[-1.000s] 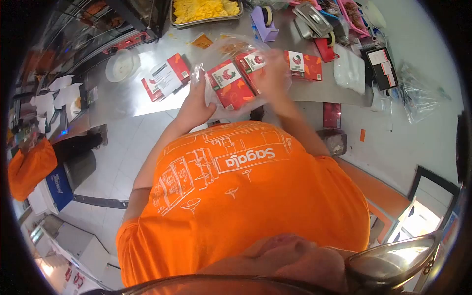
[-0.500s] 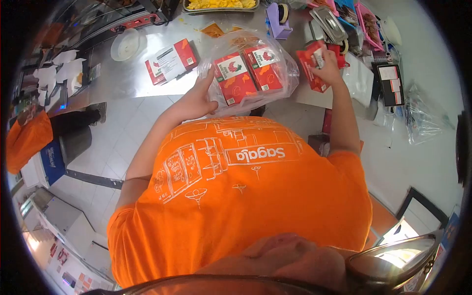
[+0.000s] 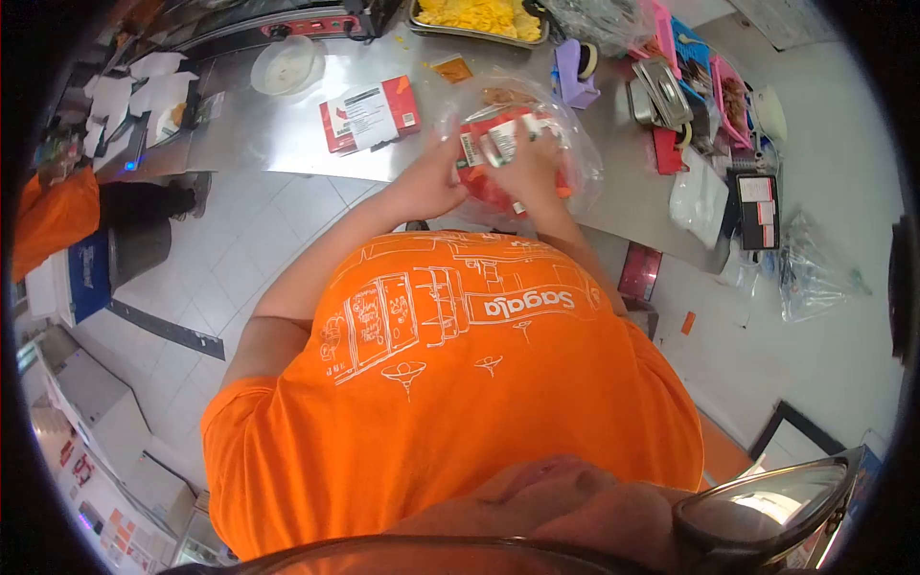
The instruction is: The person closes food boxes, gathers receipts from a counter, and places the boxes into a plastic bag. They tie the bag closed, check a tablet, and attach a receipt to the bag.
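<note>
A clear plastic bag [image 3: 583, 172] lies open on the steel counter in front of me, with red printed boxes [image 3: 484, 187] inside it. My left hand [image 3: 436, 180] is at the bag's left edge, fingers curled against the plastic and the side of the boxes. Over the boxes, my right hand [image 3: 530, 171] reaches into the bag's mouth and grips a red packet [image 3: 499, 144] with white on it, smeared by motion. The hand covers much of the boxes beneath. Left of the bag sits another red box [image 3: 372, 115] with a white paper slip on top.
A tray of yellow food [image 3: 479, 19] and a white round tub [image 3: 287, 67] stand at the back. To the right are a purple tape dispenser [image 3: 575, 77], metal containers [image 3: 661, 91] and pink baskets [image 3: 730, 105]. A person in orange [image 3: 57, 216] stands at far left.
My right hand has moved left from the counter's right side to the bag, bringing the red packet over the boxes. My left hand stays by the bag's left edge. The view has shifted slightly.
</note>
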A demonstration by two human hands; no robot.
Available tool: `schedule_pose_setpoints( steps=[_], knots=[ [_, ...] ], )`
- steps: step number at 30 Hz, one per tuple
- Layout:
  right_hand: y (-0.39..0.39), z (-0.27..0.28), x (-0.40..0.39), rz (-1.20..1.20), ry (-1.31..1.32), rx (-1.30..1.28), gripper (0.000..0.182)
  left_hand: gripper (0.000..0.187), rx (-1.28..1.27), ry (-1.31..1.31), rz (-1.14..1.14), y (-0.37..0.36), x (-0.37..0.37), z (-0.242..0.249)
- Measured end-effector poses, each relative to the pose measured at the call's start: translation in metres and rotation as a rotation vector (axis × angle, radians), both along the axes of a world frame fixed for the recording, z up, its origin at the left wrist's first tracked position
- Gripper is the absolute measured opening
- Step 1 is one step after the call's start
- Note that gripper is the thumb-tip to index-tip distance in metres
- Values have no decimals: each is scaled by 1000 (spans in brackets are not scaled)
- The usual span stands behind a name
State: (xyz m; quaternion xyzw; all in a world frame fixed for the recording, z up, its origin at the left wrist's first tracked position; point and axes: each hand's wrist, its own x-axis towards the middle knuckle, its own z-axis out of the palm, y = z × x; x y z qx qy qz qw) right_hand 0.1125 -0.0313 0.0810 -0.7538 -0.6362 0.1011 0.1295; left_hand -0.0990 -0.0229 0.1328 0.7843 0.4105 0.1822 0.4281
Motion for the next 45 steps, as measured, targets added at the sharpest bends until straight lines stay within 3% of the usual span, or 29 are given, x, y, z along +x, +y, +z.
schedule_pose_setpoints(
  steps=[1, 2, 5, 8, 11, 13, 15, 18, 21, 22, 25, 26, 29, 33, 37, 41, 43, 45],
  knots=[
    [4, -1, 3, -54, -43, 47, 99, 97, -94, -28, -24, -2, 0, 5],
    [10, 2, 11, -185, 3, -67, 99, 97, -188, -77, -30, -4, -3, 6],
    [15, 2, 52, -155, -96, -107, 85, 97, -220, -98, -24, -9, 1, -21],
    [17, 14, 46, -32, -46, 323, 65, 95, -272, -174, -96, -20, 5, -44],
    [38, 42, -7, 522, 180, 445, 52, 90, -260, -273, -203, -25, 7, -59],
    [74, 44, -56, 844, 221, 292, 67, 88, -257, -311, -270, -27, 11, -60],
    [104, 18, -99, 914, 6, 143, 79, 86, -212, -301, -269, -32, 11, -73],
    [141, -37, -123, 1023, -370, 211, 98, 83, -185, -269, -224, -32, 12, -81],
    [156, -39, -127, 1042, -243, -171, 106, 84, -315, -246, -185, -29, 6, -85],
    [150, -17, -127, 1041, -174, -228, 106, 84, -330, -240, -185, -29, 3, -87],
    [123, 15, -94, 913, -53, -3, 106, 85, -296, -270, -186, -31, 0, -96],
    [105, 26, -78, 810, 3, 164, 106, 85, -320, -276, -178, -33, 3, -99],
    [49, 59, -42, 467, 248, 295, 105, 85, -477, -249, -134, -29, 0, -87],
    [-15, 27, -20, 91, 491, 482, 106, 91, -403, -249, -56, -23, 8, -88],
    [-63, -1, -21, -127, 285, 271, 102, 97, -164, -202, 115, -16, 17, -81],
    [-70, 1, -26, -130, 104, 61, 96, 98, 46, -132, -17, -16, 28, -36],
    [-65, 7, -23, -97, 49, 12, 95, 99, -17, -181, -119, -19, 31, -30],
    [-60, 16, -6, -120, 133, 178, 90, 100, -86, -222, -179, -14, 29, -22]
  ],
)
